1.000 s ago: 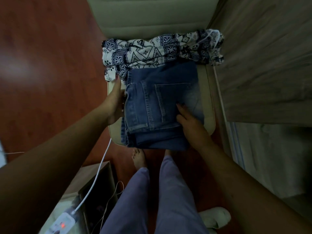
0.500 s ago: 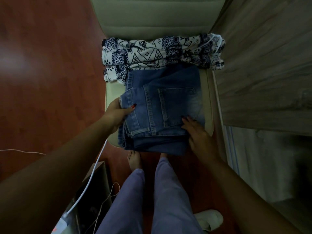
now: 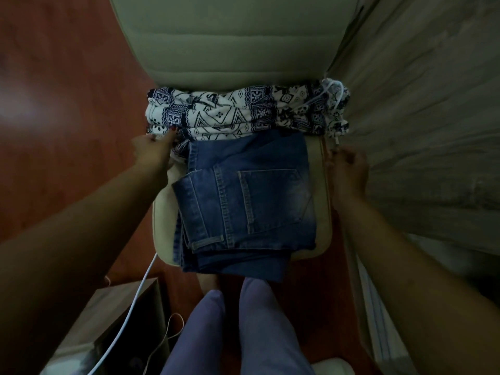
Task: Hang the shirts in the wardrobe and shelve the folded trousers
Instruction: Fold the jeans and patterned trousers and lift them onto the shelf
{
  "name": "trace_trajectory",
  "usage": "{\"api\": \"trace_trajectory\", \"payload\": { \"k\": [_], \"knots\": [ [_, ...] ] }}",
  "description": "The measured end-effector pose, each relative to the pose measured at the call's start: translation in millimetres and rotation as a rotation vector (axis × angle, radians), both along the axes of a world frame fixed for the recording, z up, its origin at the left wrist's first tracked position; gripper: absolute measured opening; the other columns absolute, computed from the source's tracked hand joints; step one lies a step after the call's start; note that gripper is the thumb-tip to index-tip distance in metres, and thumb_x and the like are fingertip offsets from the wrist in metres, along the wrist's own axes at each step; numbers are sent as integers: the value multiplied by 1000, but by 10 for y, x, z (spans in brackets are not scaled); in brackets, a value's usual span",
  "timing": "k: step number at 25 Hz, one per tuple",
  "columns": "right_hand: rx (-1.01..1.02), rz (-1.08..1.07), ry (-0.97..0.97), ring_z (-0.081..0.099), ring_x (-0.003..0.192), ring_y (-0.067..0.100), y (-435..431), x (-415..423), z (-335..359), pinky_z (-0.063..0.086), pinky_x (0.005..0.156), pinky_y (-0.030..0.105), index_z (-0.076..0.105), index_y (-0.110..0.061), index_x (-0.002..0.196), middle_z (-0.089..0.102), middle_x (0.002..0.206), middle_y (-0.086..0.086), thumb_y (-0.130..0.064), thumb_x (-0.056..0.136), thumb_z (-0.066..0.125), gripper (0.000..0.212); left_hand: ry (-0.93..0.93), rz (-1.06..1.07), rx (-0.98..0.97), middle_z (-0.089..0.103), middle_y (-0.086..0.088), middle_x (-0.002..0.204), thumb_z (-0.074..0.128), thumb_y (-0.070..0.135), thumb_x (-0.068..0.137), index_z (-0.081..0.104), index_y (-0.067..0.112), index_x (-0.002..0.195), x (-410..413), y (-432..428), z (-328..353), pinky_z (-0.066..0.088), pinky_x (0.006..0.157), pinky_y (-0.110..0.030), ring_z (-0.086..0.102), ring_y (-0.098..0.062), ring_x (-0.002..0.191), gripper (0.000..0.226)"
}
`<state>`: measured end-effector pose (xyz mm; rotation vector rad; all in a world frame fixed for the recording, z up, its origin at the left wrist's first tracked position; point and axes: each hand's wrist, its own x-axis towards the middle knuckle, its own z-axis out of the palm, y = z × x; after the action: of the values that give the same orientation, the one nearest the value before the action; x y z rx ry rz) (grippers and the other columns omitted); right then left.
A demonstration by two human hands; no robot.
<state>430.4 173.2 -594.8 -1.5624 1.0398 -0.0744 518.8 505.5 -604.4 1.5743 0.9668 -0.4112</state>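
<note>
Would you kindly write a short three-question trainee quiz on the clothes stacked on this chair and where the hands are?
1. True or false: the folded jeans lie on the chair seat, nearer the person than the patterned garment.
2. Which hand touches the patterned garment's end? A) left hand B) right hand C) neither
3. Fill in: a white ____ runs down from the seat's front left corner.

Key: 1 true. 2 A; the right hand hovers beside the seat's right edge, holding nothing visible. 3 cable.
</note>
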Motion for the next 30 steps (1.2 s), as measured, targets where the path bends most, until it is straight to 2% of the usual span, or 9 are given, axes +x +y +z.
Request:
{"api": "trace_trajectory", "payload": {
  "k": [3,5,9,13,15,18,22,25,30],
  "knots": [
    [298,-179,80,53,63,11,-237,434,-172,48,51,21,57,-14,74,55,68,0,-6,87,57,16,144,127,-126,55,-6,134,85,48,48,29,15,142,186,13,-173,57,80,-41,61,-28,111,114],
    [392,-183,138,52,61,11,-320,603,-287,48,50,19,64,-10,83,56,71,3,-8,89,59,9,146,156,-122,56,-5,133,89,48,32,30,17,141,232,41,-299,55,85,-44,62,-29,110,128],
    [410,14,129,61,56,-6,-383,753,-340,45,51,5,54,-22,92,64,52,-19,-7,97,47,17,133,213,-123,57,-9,128,92,38,39,39,17,131,275,-25,-291,52,89,-50,62,-33,108,108],
    [436,146,68,55,50,-19,-341,874,-184,42,53,1,44,-21,91,55,41,-32,-2,100,36,22,101,232,-164,66,-12,117,85,19,65,44,10,129,368,-25,-312,60,71,-42,71,-28,92,76],
    [542,69,27,64,61,-8,-419,913,-133,49,54,7,55,-16,99,69,58,-19,-2,94,44,19,82,226,-192,69,-12,114,77,13,75,47,8,128,366,-79,-286,61,69,-42,73,-26,90,62],
    [804,-181,-6,65,102,22,-448,985,-65,55,87,35,57,-9,126,68,114,10,-12,80,58,46,28,203,-241,66,-13,118,74,11,77,44,8,133,339,-52,-241,61,72,-42,71,-27,95,63],
    [723,-164,6,69,85,12,-413,969,-37,58,76,27,60,-6,118,74,90,1,-7,94,49,27,-13,152,-262,59,-16,127,73,12,80,38,8,138,279,40,-182,60,72,-44,67,-30,104,68],
    [775,-256,-1,60,116,25,-378,998,-140,52,95,39,57,-4,128,62,127,12,-6,79,64,50,7,147,-265,59,-17,128,71,10,81,38,7,138,245,60,-234,61,68,-41,67,-30,104,66],
    [758,-279,-59,58,119,28,-271,1093,10,46,102,43,57,-5,128,61,129,15,-18,91,54,40,9,130,-297,63,-17,124,73,10,78,38,6,137,270,107,-257,59,65,-39,70,-29,99,68]
  ]
}}
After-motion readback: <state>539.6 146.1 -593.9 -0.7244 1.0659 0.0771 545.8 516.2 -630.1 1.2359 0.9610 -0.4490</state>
